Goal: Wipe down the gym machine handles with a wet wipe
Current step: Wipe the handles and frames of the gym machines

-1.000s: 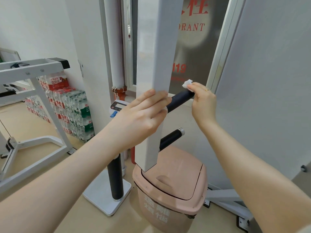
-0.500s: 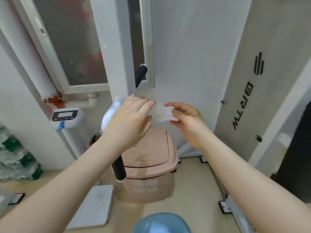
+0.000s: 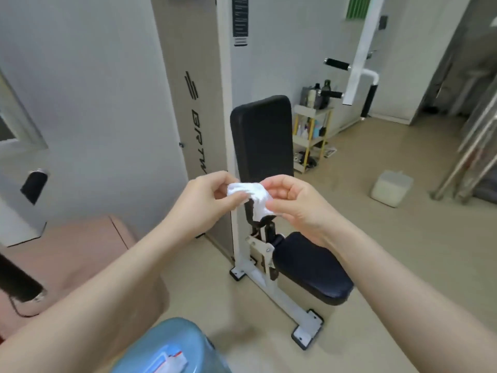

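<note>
"BRTW" (vertical) on machine panel (image 3: 193, 84)

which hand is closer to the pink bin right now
Left. The left hand is above and just right of the pink bin; the right hand is farther right, over the black seat.

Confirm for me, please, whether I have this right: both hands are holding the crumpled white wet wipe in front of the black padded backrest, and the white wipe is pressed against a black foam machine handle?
Not quite. In the head view the left hand and right hand hold the crumpled white wet wipe in front of the black padded backrest, but it touches no handle; the black foam machine handle is far behind.
</note>
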Demonstrator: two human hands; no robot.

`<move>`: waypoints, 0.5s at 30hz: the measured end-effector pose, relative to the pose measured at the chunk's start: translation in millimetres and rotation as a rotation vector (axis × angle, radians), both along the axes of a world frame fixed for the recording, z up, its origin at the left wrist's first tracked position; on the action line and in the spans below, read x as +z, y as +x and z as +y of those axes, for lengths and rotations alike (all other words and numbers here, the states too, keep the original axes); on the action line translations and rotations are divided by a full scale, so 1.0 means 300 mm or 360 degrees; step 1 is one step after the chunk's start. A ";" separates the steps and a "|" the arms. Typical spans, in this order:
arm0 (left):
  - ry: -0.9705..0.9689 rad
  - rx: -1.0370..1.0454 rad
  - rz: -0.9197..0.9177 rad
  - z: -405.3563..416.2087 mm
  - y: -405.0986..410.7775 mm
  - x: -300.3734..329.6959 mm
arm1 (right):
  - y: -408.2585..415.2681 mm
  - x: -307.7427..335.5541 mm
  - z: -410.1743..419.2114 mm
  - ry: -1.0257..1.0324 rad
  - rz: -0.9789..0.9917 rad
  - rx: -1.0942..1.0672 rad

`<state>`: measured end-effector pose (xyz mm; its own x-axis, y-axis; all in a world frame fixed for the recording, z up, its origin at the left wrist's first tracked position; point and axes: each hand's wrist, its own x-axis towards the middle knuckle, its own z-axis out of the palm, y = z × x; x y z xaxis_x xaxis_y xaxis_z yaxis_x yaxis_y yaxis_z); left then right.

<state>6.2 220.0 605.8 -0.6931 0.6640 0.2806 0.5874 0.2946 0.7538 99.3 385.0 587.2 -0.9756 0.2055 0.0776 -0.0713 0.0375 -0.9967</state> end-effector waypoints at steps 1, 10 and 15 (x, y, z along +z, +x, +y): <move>-0.0018 -0.0051 -0.0007 0.054 0.052 -0.002 | 0.061 -0.004 0.050 0.0044 -0.0011 -0.0077; -0.0002 -0.0462 -0.0513 0.618 0.535 -0.113 | 0.644 -0.060 0.583 0.0287 -0.0161 -0.0507; 0.0073 -0.0688 -0.0830 0.919 0.731 -0.143 | 0.825 -0.062 0.879 -0.0384 -0.0141 -0.0673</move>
